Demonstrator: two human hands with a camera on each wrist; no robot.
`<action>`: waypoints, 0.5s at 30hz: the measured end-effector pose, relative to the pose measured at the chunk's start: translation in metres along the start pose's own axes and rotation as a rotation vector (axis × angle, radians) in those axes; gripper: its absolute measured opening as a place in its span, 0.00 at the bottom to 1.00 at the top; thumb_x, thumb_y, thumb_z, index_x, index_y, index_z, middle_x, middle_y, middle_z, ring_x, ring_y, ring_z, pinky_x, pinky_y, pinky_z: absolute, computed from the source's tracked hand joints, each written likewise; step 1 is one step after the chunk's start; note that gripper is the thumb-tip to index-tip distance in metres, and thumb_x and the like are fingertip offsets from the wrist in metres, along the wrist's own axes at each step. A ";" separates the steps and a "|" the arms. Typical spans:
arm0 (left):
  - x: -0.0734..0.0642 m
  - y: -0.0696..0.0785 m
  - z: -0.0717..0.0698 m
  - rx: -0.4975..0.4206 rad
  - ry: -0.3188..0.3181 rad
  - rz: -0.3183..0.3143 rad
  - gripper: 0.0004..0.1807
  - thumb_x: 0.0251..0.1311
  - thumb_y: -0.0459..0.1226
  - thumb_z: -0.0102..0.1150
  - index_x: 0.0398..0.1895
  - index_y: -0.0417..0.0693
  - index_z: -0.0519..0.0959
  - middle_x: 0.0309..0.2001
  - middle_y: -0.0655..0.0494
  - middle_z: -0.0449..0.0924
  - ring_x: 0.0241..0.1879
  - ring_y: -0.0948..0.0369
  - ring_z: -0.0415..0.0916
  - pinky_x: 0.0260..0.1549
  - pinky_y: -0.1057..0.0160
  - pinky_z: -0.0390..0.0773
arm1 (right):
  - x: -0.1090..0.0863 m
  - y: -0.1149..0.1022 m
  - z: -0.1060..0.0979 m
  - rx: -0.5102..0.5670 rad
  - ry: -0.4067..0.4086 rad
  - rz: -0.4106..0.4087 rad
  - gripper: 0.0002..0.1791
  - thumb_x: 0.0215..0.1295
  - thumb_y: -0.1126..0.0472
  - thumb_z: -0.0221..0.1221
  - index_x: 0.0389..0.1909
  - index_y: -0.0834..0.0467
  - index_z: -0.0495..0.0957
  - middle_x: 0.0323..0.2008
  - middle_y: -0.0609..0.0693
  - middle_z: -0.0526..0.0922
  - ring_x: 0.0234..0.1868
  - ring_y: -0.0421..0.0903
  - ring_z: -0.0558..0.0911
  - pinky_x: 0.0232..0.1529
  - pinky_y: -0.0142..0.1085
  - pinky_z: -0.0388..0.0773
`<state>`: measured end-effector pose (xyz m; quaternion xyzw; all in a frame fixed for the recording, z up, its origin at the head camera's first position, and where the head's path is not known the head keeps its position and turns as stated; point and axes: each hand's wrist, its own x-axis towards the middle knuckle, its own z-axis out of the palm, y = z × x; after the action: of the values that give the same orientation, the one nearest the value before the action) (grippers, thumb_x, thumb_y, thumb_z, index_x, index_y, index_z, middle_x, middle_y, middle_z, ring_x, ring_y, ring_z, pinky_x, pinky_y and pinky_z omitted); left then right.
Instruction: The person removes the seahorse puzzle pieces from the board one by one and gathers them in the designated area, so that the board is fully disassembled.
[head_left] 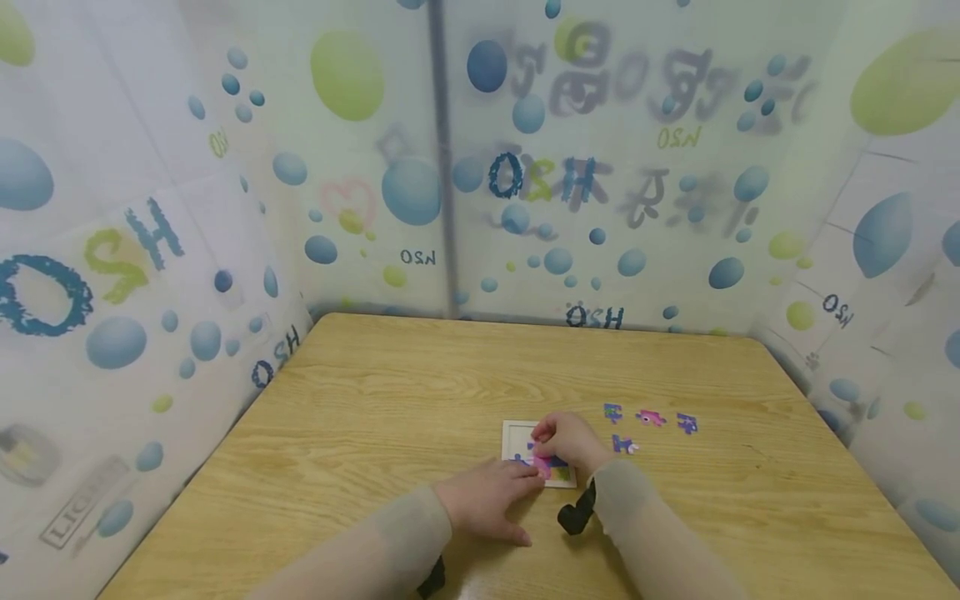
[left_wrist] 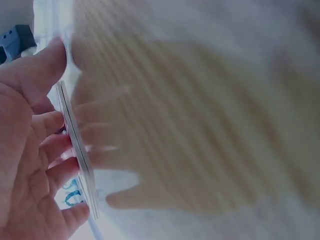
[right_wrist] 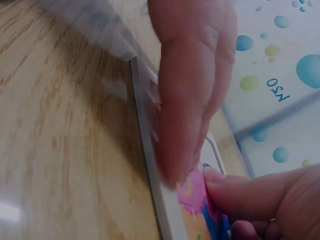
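A small white-framed puzzle board (head_left: 511,428) lies on the wooden table, partly filled with pink, blue and green pieces. My left hand (head_left: 489,497) rests at its near left side, fingers stretched onto the board. In the left wrist view those fingers lie along the edge of the thin board (left_wrist: 79,150). Over the right part of the board, my right hand (head_left: 572,442) pinches a pink and blue jigsaw piece (right_wrist: 192,192) low at the surface. How far that piece is seated cannot be seen, as the hands cover part of the board.
Several loose jigsaw pieces lie right of the board: a blue-green one (head_left: 612,412), a pink one (head_left: 650,418), a purple one (head_left: 686,423) and a blue-white one (head_left: 624,445). Patterned curtains (head_left: 360,167) surround the wooden table (head_left: 375,375).
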<state>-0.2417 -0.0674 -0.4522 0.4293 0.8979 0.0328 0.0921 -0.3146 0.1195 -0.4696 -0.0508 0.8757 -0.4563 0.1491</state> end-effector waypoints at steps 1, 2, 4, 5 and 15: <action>0.001 0.001 0.001 0.023 0.011 0.002 0.41 0.59 0.62 0.55 0.72 0.53 0.63 0.70 0.56 0.62 0.68 0.57 0.60 0.66 0.54 0.61 | 0.000 0.000 0.000 0.000 0.000 -0.005 0.08 0.54 0.70 0.67 0.35 0.60 0.81 0.31 0.50 0.79 0.34 0.45 0.76 0.39 0.37 0.74; 0.002 0.001 0.001 0.046 0.020 0.003 0.41 0.60 0.63 0.53 0.72 0.54 0.63 0.69 0.57 0.63 0.67 0.57 0.61 0.66 0.53 0.61 | 0.000 0.001 0.000 -0.005 0.000 -0.009 0.08 0.54 0.70 0.67 0.35 0.60 0.81 0.30 0.50 0.79 0.34 0.45 0.76 0.40 0.37 0.74; 0.005 0.003 0.002 0.090 0.037 0.008 0.40 0.60 0.65 0.49 0.72 0.57 0.63 0.67 0.58 0.65 0.65 0.58 0.63 0.65 0.54 0.62 | 0.001 0.001 0.000 -0.017 -0.001 -0.019 0.08 0.54 0.70 0.67 0.34 0.60 0.81 0.30 0.50 0.79 0.34 0.46 0.76 0.40 0.37 0.74; 0.006 0.003 0.002 0.108 0.046 0.013 0.39 0.61 0.65 0.48 0.71 0.57 0.64 0.65 0.58 0.66 0.63 0.58 0.64 0.65 0.55 0.62 | 0.001 0.001 0.000 -0.020 -0.002 -0.020 0.08 0.54 0.70 0.67 0.34 0.60 0.81 0.30 0.50 0.79 0.34 0.46 0.76 0.40 0.38 0.74; 0.019 0.005 -0.001 0.015 -0.037 0.019 0.39 0.62 0.59 0.54 0.69 0.45 0.66 0.72 0.52 0.58 0.71 0.58 0.55 0.67 0.63 0.57 | -0.001 0.000 -0.002 0.000 -0.019 -0.002 0.09 0.54 0.70 0.67 0.36 0.60 0.80 0.31 0.51 0.78 0.34 0.46 0.76 0.38 0.36 0.74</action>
<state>-0.2495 -0.0497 -0.4530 0.4392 0.8920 0.0189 0.1051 -0.3141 0.1207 -0.4683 -0.0561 0.8742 -0.4560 0.1570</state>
